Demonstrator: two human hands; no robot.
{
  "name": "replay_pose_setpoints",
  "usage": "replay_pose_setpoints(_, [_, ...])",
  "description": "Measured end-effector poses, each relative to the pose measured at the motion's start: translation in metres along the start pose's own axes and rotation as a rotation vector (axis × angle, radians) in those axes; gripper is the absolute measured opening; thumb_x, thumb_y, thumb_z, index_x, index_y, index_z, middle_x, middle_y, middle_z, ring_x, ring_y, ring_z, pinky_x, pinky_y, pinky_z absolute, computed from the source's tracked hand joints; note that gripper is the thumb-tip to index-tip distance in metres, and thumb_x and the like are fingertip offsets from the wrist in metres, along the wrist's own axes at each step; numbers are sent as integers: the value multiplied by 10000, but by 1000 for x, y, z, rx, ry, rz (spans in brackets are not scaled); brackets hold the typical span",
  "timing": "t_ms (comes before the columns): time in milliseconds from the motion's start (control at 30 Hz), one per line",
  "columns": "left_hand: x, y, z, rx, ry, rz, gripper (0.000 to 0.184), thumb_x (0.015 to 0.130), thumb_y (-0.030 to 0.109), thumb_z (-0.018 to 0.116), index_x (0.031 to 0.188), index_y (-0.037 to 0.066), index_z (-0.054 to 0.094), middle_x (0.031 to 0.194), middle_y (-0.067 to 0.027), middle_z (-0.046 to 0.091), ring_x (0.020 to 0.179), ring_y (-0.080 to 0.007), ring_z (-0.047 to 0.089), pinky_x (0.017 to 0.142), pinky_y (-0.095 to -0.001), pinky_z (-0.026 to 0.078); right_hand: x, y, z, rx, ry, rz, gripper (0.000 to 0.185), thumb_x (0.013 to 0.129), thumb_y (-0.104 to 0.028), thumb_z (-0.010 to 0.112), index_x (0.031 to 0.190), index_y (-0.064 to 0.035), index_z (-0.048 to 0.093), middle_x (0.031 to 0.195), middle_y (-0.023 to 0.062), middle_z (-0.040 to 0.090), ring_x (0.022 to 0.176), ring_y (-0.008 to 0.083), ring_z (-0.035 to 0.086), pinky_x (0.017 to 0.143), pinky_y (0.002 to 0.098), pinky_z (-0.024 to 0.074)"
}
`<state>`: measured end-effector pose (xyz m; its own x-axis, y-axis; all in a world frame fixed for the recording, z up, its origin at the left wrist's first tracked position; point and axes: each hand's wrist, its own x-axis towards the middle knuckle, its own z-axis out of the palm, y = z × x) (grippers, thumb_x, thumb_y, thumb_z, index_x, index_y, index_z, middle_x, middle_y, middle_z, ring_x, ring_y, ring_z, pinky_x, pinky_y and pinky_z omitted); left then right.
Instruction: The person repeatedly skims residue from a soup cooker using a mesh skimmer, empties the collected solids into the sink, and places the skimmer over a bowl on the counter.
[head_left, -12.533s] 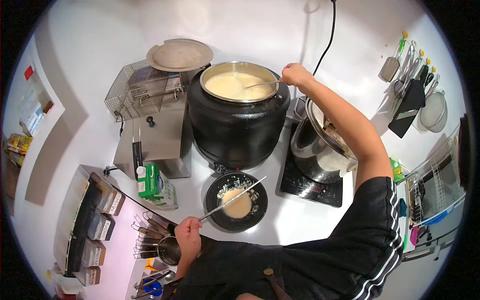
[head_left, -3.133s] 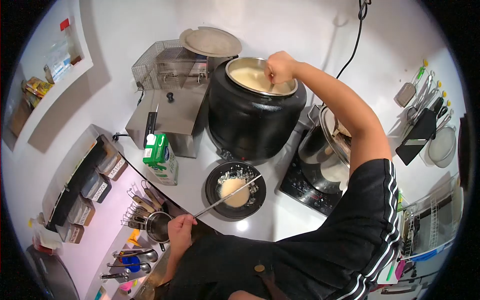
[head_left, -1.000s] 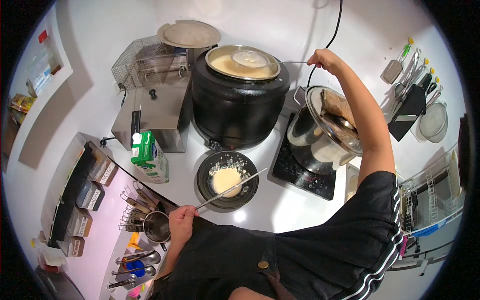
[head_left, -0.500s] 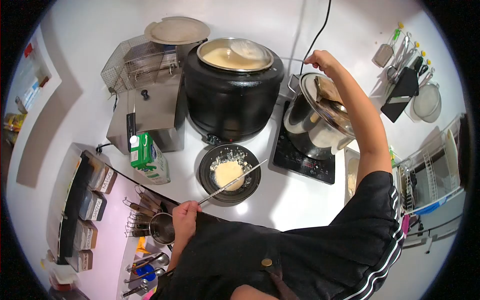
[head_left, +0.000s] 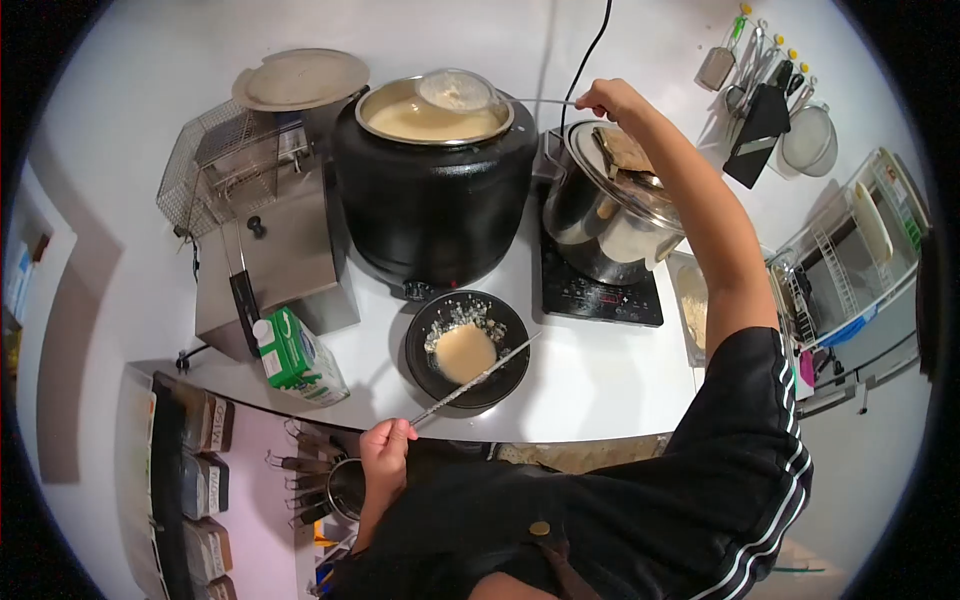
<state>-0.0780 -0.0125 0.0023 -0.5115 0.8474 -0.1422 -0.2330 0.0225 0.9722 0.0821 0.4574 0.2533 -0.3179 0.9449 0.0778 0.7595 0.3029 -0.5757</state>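
Note:
My right hand (head_left: 608, 99) grips the thin handle of a round fine strainer (head_left: 456, 92), which holds pale bits above the creamy liquid (head_left: 425, 120) in the large black soup warmer (head_left: 435, 205). Between the finger and thumb of my left hand (head_left: 388, 447) is a long thin rod (head_left: 470, 383), its far part slanting over a black bowl (head_left: 418, 372). Inside the bowl lies a pool of beige liquid (head_left: 466, 352), with small whitish pieces around it.
A lidded steel pot (head_left: 600, 225) stands on a black induction cooker (head_left: 600, 300) at the right. A green and white carton (head_left: 300, 360) and a steel fryer (head_left: 275, 265) with a wire basket (head_left: 215, 170) are at the left. Utensils, including a strainer (head_left: 808, 140), hang on the right wall.
The strainer, earlier down in the liquid, is now raised above it, with my right hand farther from the warmer's rim. The rod remains over the bowl. The camera view has shifted.

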Motion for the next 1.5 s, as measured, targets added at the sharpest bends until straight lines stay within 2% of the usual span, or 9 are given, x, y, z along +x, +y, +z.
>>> replay_pose_setpoints(333, [18, 12, -2, -6, -61, 4, 297, 848, 216, 507, 621, 24, 525, 469, 88, 313, 420, -8, 244, 393, -200, 153, -19, 3, 2, 269, 2, -9, 181, 647, -203, 628, 600, -33, 588, 530, 35, 443, 449, 115, 305, 418, 269, 224])
replay_pose_setpoints(600, [-20, 5, 47, 78, 18, 58, 286, 843, 207, 517, 621, 28, 535, 468, 83, 328, 420, -8, 248, 392, -196, 157, -14, 11, -7, -225, -25, -255, 254, 674, -249, 597, 635, 2, 590, 582, 83, 546, 530, 168, 484, 476, 313, 376])
replay_pose_setpoints(800, [-70, -29, 139, 73, 134, 95, 285, 846, 205, 523, 628, 21, 538, 475, 81, 343, 425, -3, 257, 396, -188, 161, 17, 34, 14, -22, -110, -399, 250, 668, -289, 520, 695, -72, 642, 691, 78, 619, 622, 180, 576, 569, 329, 439])
replay_pose_setpoints(867, [-81, -39, 178, 53, 160, 109, 286, 849, 205, 520, 631, 21, 540, 479, 82, 348, 427, -2, 261, 398, -185, 162, 68, 38, 49, 337, -65, -219, 185, 623, -230, 545, 664, -76, 639, 681, 106, 606, 608, 211, 572, 565, 312, 441])
replay_pose_setpoints(900, [-89, -47, 197, 43, 211, 108, 288, 848, 215, 518, 623, 35, 531, 461, 79, 342, 406, -8, 254, 387, -191, 157, 34, 35, 36, 507, -73, -258, 149, 708, -62, 493, 706, 42, 600, 670, 113, 604, 573, 171, 558, 529, 244, 441])
replay_pose_setpoints(1067, [-116, -78, 269, 101, 311, 53, 275, 859, 234, 492, 662, 44, 522, 451, 75, 320, 390, -26, 240, 383, -196, 164, -55, 67, -29, 913, -177, -49, 99, 761, -30, 517, 706, 18, 585, 672, 83, 586, 502, 104, 512, 423, 210, 350])
replay_pose_setpoints(1300, [-99, -91, 397, -81, -325, -331, 232, 898, 310, 377, 899, 93, 461, 494, 57, 264, 425, -54, 250, 391, -209, 193, -170, 257, -173, 910, -109, 33, 63, 723, -124, 611, 669, -96, 621, 546, -16, 489, 445, 68, 287, 392, 230, 208])
replay_pose_setpoints(1333, [-96, -93, 418, -107, -435, -369, 229, 902, 298, 365, 906, 87, 453, 493, 53, 264, 424, -59, 250, 395, -208, 197, -197, 290, -193, 844, -61, 34, 167, 707, -232, 646, 830, -121, 624, 624, -65, 465, 491, 40, 266, 447, 198, 245])
replay_pose_setpoints(1500, [-36, -147, 511, -224, -845, -595, 140, 873, 167, 385, 904, 43, 440, 615, -6, 445, 510, -80, 397, 457, -183, 323, -309, 433, -225, 685, 321, 80, 148, 795, -205, 569, 760, -62, 564, 683, -8, 548, 517, 55, 421, 443, 188, 335])
